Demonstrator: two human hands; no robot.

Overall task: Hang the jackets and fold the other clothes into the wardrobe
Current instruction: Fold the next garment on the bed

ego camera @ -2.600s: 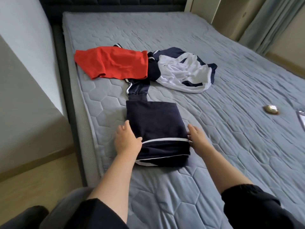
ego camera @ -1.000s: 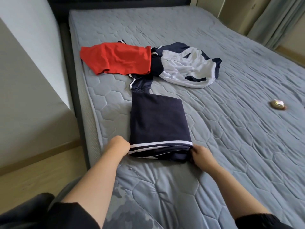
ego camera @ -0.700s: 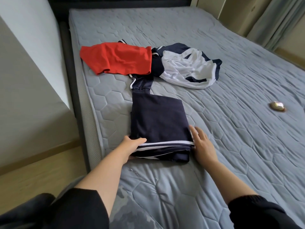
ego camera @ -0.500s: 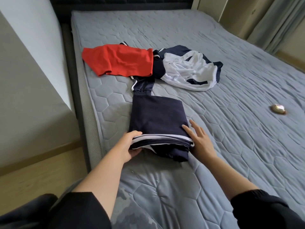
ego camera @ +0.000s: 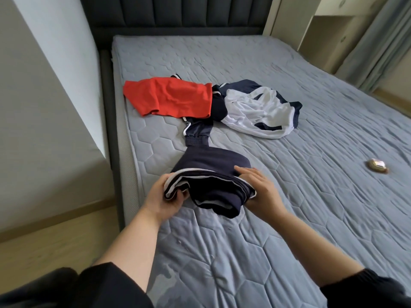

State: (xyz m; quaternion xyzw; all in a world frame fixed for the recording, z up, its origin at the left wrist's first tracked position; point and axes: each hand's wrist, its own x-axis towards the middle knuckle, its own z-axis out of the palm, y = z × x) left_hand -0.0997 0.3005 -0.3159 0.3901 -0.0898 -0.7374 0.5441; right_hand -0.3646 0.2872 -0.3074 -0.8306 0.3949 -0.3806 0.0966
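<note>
From the head view, the folded navy-blue garment with white stripes point(ego camera: 211, 174) is at the near left part of the grey quilted mattress point(ego camera: 311, 218), its near end raised off the surface between both hands. The left hand point(ego camera: 165, 202) grips the left edge with curled fingers, and the right hand point(ego camera: 263, 192) lies against the right edge with straight fingers on top. Farther up the bed lie a red cloth garment point(ego camera: 169, 100), a crumpled navy-and-white jacket point(ego camera: 260, 110) just beside it, and well to the right a small golden object point(ego camera: 222, 169).
</note>
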